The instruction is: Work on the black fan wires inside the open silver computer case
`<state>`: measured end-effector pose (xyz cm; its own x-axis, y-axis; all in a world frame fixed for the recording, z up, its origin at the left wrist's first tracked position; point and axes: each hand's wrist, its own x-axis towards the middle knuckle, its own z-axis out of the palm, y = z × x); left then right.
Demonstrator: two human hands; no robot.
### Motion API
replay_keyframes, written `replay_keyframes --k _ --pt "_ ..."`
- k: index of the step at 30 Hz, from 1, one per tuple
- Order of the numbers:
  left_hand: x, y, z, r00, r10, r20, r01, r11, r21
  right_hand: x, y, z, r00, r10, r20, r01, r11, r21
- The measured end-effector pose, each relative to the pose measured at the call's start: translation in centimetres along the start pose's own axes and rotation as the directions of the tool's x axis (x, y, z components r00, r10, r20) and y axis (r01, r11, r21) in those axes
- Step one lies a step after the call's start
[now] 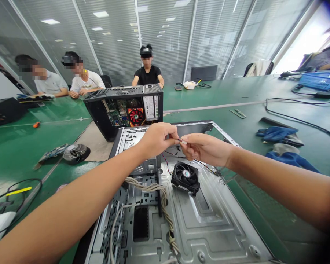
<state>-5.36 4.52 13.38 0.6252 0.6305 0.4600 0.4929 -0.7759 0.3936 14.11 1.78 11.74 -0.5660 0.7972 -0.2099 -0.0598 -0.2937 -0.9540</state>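
Over an open metal computer case (222,216), my two hands meet fingertip to fingertip. My left hand (162,137) pinches a thin dark cable near its end. The fingers of my right hand (200,146) are closed on a small white connector (184,142) beside it. A black square fan (185,176) lies on the case's metal panel below my hands, with a thin twisted wire running up from it. Beige twisted cables (165,205) run down the middle of the case. Another striped wire (209,168) passes below my right hand.
A second computer case (99,113) with a red fan stands behind. Blue gloves (280,135) and black cables are at the right. A round cooler (76,153) lies left. Three people sit across the green table (225,93).
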Motion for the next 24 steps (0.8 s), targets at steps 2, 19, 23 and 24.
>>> replay_keyframes --k 2,19,23,24 --pt "-0.02 -0.04 0.06 1.0 0.002 0.008 -0.001 1.0 -0.019 0.04 0.12 -0.02 0.999 -0.032 -0.015 0.031 0.998 -0.05" --pt "-0.04 -0.02 0.14 1.0 0.029 0.01 -0.03 0.997 0.078 0.05 0.03 -0.16 0.997 0.06 0.053 -0.057 0.996 -0.064" --pt "-0.05 0.02 0.12 1.0 0.008 0.003 -0.008 0.999 0.051 -0.1 0.04 -0.34 0.994 0.072 0.081 -0.066 0.995 -0.071" --pt "-0.05 0.04 0.1 1.0 0.002 0.006 -0.002 0.999 0.04 -0.11 0.07 -0.34 0.996 0.057 0.071 -0.052 0.996 -0.072"
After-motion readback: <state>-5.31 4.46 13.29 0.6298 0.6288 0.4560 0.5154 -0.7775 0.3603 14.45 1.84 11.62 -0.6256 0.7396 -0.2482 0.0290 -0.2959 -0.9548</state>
